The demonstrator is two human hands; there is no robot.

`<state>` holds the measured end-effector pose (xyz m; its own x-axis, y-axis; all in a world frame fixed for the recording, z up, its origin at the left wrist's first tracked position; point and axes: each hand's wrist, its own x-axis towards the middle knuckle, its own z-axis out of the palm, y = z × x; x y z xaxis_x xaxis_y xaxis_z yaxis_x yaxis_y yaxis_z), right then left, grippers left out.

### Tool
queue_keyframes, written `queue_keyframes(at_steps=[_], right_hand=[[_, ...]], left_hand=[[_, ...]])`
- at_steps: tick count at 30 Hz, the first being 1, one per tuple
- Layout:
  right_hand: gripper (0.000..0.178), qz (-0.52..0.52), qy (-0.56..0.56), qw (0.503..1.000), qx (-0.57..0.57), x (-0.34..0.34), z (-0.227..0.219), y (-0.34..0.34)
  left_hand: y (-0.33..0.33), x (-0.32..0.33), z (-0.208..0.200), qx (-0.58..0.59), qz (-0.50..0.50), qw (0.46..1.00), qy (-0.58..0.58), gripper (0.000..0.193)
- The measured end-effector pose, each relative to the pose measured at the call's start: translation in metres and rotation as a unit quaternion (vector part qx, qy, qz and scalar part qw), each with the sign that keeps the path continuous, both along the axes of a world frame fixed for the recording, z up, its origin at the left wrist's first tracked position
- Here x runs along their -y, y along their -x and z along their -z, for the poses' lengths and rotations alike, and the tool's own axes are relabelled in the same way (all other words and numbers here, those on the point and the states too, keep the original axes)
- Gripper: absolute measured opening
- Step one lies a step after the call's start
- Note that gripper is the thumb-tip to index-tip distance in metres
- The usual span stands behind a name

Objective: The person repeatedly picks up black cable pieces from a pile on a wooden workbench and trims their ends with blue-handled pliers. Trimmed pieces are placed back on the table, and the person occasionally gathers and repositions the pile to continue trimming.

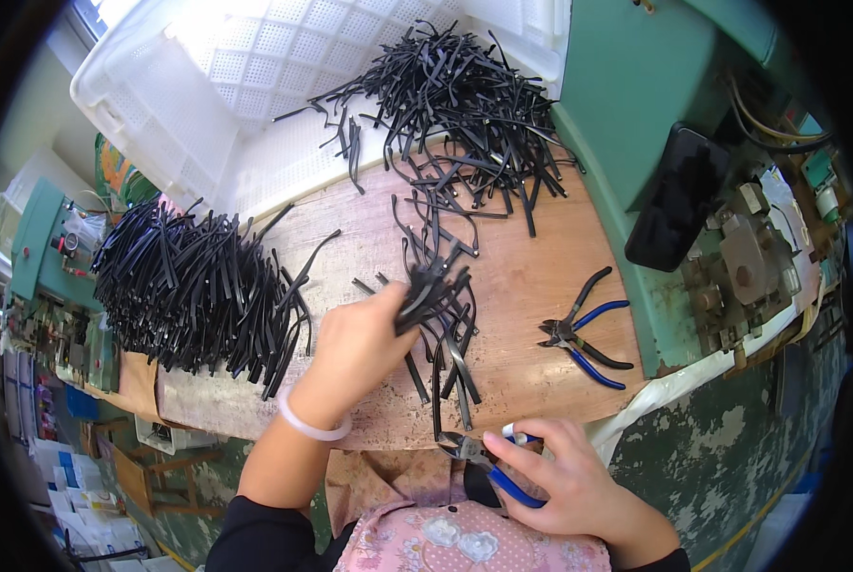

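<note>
My left hand [360,348] is closed round a bunch of black eyeglass temples [434,296], thin curved strips held above the wooden tabletop. Several temples hang below it toward the table's front edge. In my right hand [571,481] is a pair of blue-handled cutting pliers [467,448], its fingers wrapped over the handles. The jaws are at the lower end of one hanging temple; whether they have closed on it I cannot tell. A white band wraps one right finger.
A dense heap of temples [198,286] lies left; a looser pile [465,105] spills from the tipped white crate [150,114]. More cutting pliers [574,331], apparently two overlapping pairs, rest at right. A black phone [679,195] leans against the green machine [608,124].
</note>
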<state>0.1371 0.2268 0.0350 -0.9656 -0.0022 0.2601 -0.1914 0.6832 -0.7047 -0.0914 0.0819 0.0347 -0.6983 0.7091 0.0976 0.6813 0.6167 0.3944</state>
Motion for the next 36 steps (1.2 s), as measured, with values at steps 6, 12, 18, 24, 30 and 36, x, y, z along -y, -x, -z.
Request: queue_keyframes(at_steps=[6, 12, 18, 24, 30, 36], right_hand=[[0.065, 0.024, 0.030, 0.999, -0.008, -0.005, 0.000, 0.002], [0.064, 0.019, 0.030, 0.999, -0.005, 0.000, -0.003, 0.001], [0.066, 0.032, 0.037, 0.999, -0.005, -0.005, -0.002, -0.006], [0.068, 0.033, 0.056, 0.998, -0.005, -0.002, -0.005, -0.002], [0.070, 0.016, 0.065, 0.998, 0.002, -0.003, -0.003, -0.009], [0.070, 0.066, 0.067, 0.996, -0.002, -0.007, 0.006, -0.004]], left_hand=[[-0.013, 0.035, -0.014, 0.440, -0.022, 0.785, -0.436, 0.014], [-0.029, 0.018, 0.015, 0.663, -0.201, 0.501, -0.519, 0.021], [-0.050, 0.037, 0.003, 0.581, -0.202, 0.560, -0.556, 0.048], [-0.001, 0.026, 0.000, -0.120, 0.185, 0.974, -0.044, 0.043], [0.013, 0.012, 0.013, -0.149, 0.207, 0.966, -0.035, 0.034], [-0.008, 0.028, -0.015, 0.443, 0.031, 0.840, -0.311, 0.027]])
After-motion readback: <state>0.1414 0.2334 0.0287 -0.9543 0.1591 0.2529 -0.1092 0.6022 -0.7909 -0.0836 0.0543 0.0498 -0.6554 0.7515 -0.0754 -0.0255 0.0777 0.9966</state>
